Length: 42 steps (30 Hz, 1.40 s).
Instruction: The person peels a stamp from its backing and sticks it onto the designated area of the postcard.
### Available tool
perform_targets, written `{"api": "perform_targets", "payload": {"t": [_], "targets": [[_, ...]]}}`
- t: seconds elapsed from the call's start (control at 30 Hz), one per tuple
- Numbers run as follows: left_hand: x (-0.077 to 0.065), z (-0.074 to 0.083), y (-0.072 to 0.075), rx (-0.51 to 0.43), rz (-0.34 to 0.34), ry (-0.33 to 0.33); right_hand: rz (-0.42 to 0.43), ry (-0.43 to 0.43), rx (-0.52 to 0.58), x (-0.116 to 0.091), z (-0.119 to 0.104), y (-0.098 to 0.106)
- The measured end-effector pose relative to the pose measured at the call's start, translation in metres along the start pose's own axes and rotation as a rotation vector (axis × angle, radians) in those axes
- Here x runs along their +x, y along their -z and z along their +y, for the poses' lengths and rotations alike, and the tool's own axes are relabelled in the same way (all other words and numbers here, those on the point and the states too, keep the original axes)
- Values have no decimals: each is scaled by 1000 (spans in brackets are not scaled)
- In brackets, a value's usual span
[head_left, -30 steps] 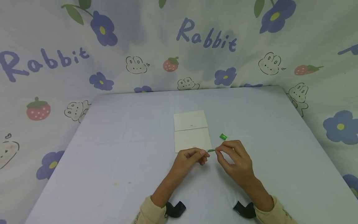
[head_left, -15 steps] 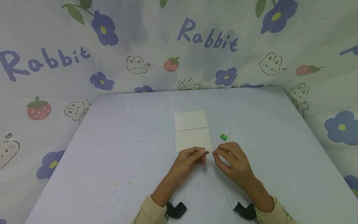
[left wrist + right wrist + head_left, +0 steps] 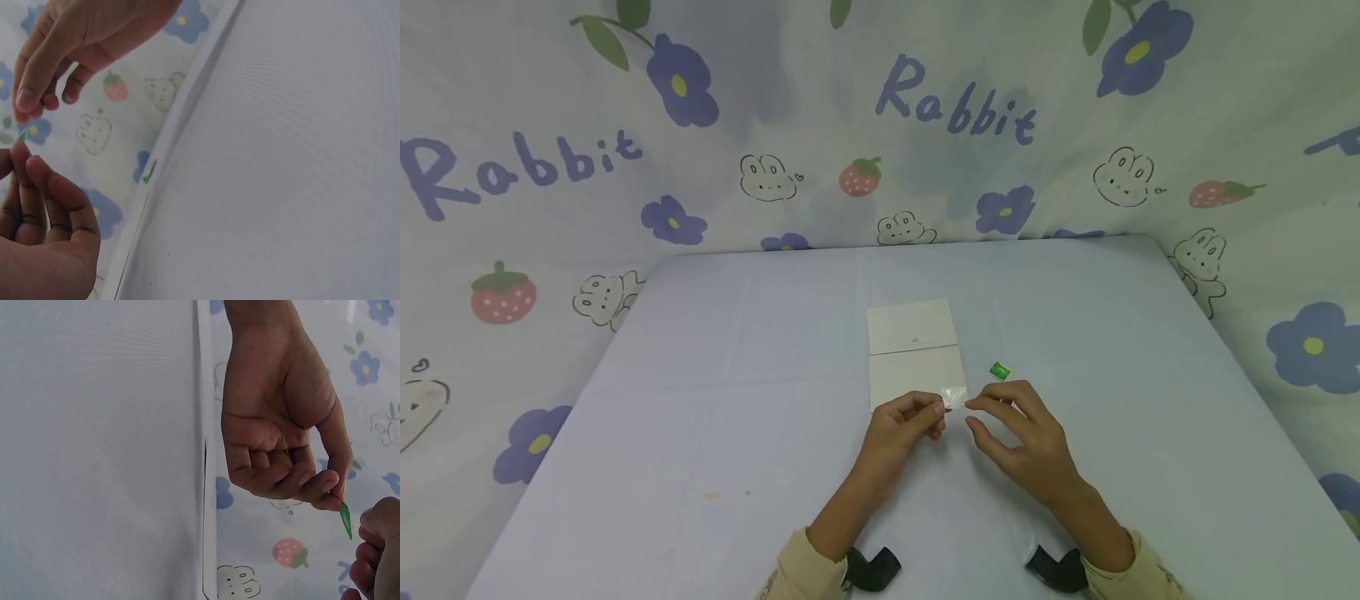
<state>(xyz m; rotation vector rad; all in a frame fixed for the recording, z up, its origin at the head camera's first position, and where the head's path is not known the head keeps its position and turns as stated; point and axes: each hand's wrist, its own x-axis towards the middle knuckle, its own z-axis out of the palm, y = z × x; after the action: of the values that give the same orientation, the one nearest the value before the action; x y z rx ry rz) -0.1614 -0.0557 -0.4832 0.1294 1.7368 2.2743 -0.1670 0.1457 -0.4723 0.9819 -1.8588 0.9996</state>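
Between thumb and index finger, my left hand point(image 3: 902, 425) pinches a small thin green piece point(image 3: 345, 520), which looks like a sticker. In the head view its shiny, pale face point(image 3: 953, 397) catches the light at the fingertips. My right hand point(image 3: 1033, 433) faces it from the right, thumb and index finger spread apart with nothing between them. The right index fingertip is close to the piece's edge. Behind the hands lies a creamy-white folded card point(image 3: 913, 329), opened flat, its lower part overlapped by the left fingers. A small green rectangle with a pale border point(image 3: 1000, 371) lies right of the card.
A white cloth covers the table point(image 3: 737, 417), with small yellowish stains point(image 3: 711, 495) at front left. Curtain fabric point(image 3: 820, 108) with rabbits, flowers and strawberries hangs around it. Black curved wrist devices point(image 3: 872, 570) stick out by the cuffs.
The piece held by the left hand has turned from edge-on, green, to showing a shiny pale face. The right fingers have let go of it and spread apart.
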Motion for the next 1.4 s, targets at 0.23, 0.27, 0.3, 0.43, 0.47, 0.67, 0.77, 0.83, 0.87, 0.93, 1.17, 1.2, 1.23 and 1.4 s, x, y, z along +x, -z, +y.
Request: {"api": "perform_targets", "payload": {"t": [0.23, 0.27, 0.3, 0.43, 0.47, 0.67, 0.77, 0.83, 0.87, 0.93, 1.17, 1.2, 1.23, 1.4], "targets": [[0, -2, 0, 184, 58, -118, 4, -31, 4, -3, 2, 0], [0, -1, 0, 214, 62, -135, 3, -37, 7, -3, 2, 0], [-1, -1, -1, 238, 61, -149, 3, -42, 18, -4, 2, -1], [-3, 0, -1, 277, 60, -187, -10, -56, 56, -6, 1, -6], [-4, -1, -2, 284, 59, -196, -14, -58, 62, -7, 1, -7], [-4, -2, -6, 400, 60, -309, -22, -82, 44, -9, 0, -8], [-8, 6, -12, 467, 68, -376, -30, -92, 50, -10, 1, -8], [-12, 13, -16, 497, 75, -411, -37, -94, 58, -11, 2, -9], [-14, 17, -18, 508, 77, -424, -38, -93, 63, -11, 3, -9], [-17, 23, -21, 525, 75, -451, -38, -95, 72, -12, 4, -9], [-16, 21, -21, 550, 74, -491, -45, -108, 110, -13, 5, -10], [-15, 18, -19, 556, 81, -495, -51, -112, 111, -13, 4, -11], [-14, 13, -17, 562, 86, -500, -59, -114, 107, -13, 4, -11], [-6, 0, -10, 572, 77, -523, -77, -117, 43, -12, 2, -9]]}}
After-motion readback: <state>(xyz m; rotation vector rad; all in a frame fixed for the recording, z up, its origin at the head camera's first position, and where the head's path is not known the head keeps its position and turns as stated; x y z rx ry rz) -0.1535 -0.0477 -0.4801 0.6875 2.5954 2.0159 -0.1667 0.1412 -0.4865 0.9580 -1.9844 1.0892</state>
